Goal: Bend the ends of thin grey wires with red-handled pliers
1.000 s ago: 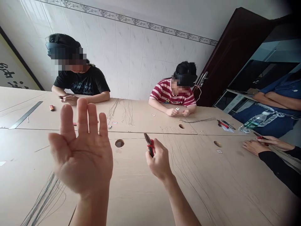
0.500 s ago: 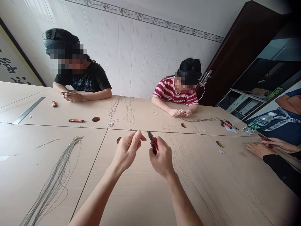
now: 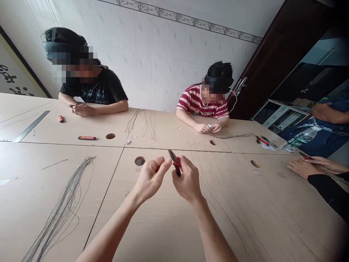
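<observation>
My right hand (image 3: 187,178) is closed round red-and-black pliers (image 3: 176,163), whose dark jaws point up and to the left. Close beside the jaws, my left hand (image 3: 152,176) is closed, thumb pressed against the curled fingers; whatever it pinches is too small to make out. Both hands are above the wooden table (image 3: 152,233). A bundle of thin grey cords (image 3: 65,196) with metal ends lies to the left. More thin cords (image 3: 215,196) are spread over the table on the right.
Two people sit across the table; another person's hands (image 3: 308,165) are at the right edge. A metal ruler (image 3: 32,126), a dark knife-like tool (image 3: 87,138), other pliers (image 3: 262,141) and a plastic bottle (image 3: 301,140) lie further off. Round holes pierce the tabletop.
My left fingers have curled in tighter, and the left hand has come nearer the plier jaws. The pliers have shifted slightly left. The camera view has moved a little.
</observation>
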`<state>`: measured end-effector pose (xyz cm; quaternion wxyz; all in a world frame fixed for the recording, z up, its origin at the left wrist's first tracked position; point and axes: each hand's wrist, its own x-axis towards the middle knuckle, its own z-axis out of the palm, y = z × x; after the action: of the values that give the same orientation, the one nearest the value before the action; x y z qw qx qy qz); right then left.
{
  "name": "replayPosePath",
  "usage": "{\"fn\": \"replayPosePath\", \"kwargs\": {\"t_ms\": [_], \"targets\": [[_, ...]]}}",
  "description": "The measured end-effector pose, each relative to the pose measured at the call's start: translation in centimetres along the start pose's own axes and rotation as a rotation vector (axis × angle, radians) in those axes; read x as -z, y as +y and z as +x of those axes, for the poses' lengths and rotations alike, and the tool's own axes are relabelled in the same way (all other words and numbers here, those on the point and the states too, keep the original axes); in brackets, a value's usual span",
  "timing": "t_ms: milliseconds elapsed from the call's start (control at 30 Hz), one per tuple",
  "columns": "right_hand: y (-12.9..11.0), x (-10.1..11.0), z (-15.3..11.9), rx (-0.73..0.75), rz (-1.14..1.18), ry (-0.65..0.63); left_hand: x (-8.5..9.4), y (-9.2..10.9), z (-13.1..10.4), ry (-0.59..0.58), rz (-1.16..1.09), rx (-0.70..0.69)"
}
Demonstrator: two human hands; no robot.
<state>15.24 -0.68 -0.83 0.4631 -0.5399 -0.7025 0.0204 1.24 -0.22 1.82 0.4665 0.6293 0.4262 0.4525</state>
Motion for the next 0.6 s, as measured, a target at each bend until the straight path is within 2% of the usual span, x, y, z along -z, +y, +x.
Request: {"fn": "replayPosePath", "kwargs": {"t_ms": [67,200,433,500,600], "targets": [[-0.04,-0.06,-0.02,0.008,-0.011,-0.014,-0.11,-0.16,0.02,0.008,-0.056,0.031],[0.04,-0.07,-0.07,0.009,-0.017,-0.018,-0.09,-0.48,-0.07,-0.080,-0.190,0.122],[0.15,0.07,-0.13,0.028,-0.042,-0.004,0.35,-0.68,-0.34,-0.169,-0.148,0.152],[0.09,-0.01,-0.15,0.042,-0.053,-0.010,0.34,-0.75,-0.45,-0.168,-0.174,0.139],[-0.03,-0.25,-0.20,0.053,-0.068,-0.021,0.17,-0.98,-0.77,-0.107,-0.226,0.106]]}}
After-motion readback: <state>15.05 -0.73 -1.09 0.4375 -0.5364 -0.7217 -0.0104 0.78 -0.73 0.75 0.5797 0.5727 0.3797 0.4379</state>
